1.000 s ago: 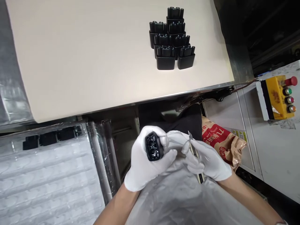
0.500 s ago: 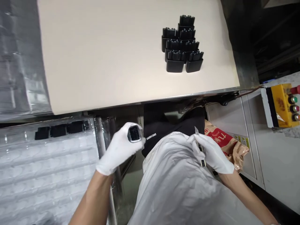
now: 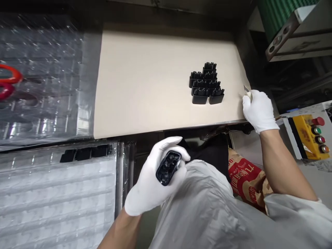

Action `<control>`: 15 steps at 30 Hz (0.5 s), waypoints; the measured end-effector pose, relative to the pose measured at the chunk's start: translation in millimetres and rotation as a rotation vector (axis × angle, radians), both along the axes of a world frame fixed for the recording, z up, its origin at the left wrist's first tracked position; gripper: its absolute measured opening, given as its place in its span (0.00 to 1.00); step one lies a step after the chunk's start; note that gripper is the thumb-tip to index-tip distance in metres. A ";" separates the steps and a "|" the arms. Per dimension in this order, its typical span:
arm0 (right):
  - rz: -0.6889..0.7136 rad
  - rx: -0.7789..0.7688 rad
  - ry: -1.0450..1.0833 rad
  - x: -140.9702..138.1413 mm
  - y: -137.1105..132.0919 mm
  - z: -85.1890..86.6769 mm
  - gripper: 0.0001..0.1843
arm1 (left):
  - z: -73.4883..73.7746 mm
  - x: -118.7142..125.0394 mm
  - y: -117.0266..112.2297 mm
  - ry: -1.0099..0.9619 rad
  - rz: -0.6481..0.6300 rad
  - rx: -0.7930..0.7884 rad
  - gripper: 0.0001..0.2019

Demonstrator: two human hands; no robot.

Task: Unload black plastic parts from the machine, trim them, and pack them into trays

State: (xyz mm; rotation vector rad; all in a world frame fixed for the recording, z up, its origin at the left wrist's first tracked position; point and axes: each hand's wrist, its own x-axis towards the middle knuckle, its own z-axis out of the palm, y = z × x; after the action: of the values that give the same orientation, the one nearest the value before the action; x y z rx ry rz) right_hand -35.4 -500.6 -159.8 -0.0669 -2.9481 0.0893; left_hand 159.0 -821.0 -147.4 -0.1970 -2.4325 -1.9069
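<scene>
In the head view, my left hand [image 3: 153, 181], in a white glove, has its fingers curled around one black part [image 3: 168, 168], and the open end of this part is facing up to me. It is in front of my apron [image 3: 207, 204], below the near edge of the tabletop [image 3: 142, 90]. My right hand [image 3: 261, 110], also gloved, is at the right end of the tabletop, and its fingers are closed around a knife [image 3: 248, 92], with the blade pointing away from me; whether this hand touches the surface, I cannot tell. To the left of the knife, a group of black blocks [image 3: 200, 99] stands upright on the tabletop, close together. At my left lies a clear tray [image 3: 64, 200], with black pieces [image 3: 84, 154] along its far side.
</scene>
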 end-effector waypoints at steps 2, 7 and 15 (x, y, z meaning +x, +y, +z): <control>-0.074 0.049 -0.030 -20.4 9.0 -7.7 0.16 | 5.6 -3.8 3.0 -0.040 0.006 0.038 0.29; -0.197 0.144 -0.008 -30.2 19.1 -6.7 0.21 | 6.9 -12.8 -0.4 -0.182 0.078 0.138 0.19; -0.119 0.030 0.115 -0.6 40.7 -28.8 0.17 | 24.5 -117.5 -62.3 -0.226 0.300 -0.510 0.24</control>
State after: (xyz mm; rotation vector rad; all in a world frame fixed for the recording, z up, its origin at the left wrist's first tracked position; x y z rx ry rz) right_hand -36.0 -459.9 -188.7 -0.2242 -2.8220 0.0313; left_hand 41.5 -883.2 -122.9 0.3693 -2.8502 -1.2243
